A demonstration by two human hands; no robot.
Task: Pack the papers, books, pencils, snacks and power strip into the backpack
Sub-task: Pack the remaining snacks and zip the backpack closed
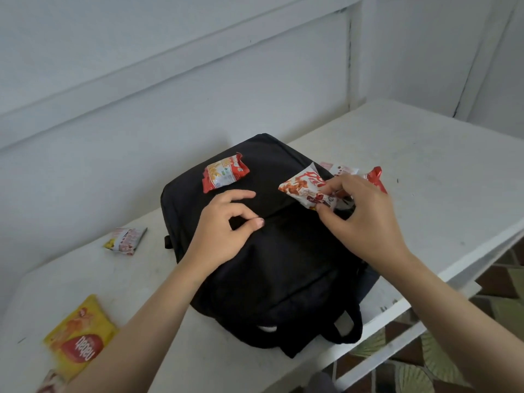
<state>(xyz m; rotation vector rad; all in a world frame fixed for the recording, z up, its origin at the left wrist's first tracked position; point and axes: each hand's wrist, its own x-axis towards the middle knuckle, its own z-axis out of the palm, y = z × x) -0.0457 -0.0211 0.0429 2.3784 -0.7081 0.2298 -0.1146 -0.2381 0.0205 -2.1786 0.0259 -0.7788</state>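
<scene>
A yellow snack packet [80, 338] lay nearest on the desk [425, 143], left of the backpack [272, 279]. The left hand [224, 222] pinched the backpack's pocket edge, and the right hand [365, 217] gripped a white snack packet [303, 188] at the opening. Farther back, a red-edged packet [225, 173] lay on the backpack.

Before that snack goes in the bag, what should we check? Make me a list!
1. Right hand grips the snack packet: ok.
2. Left hand pinches the backpack fabric: ok.
3. Pocket open wide enough: cannot tell, dark and partly hidden.
4. Nothing loose on the backpack: not ok, a second packet lies on it.
5. Other snacks packed: not ok, a small packet and a yellow packet lie on the table.
</scene>
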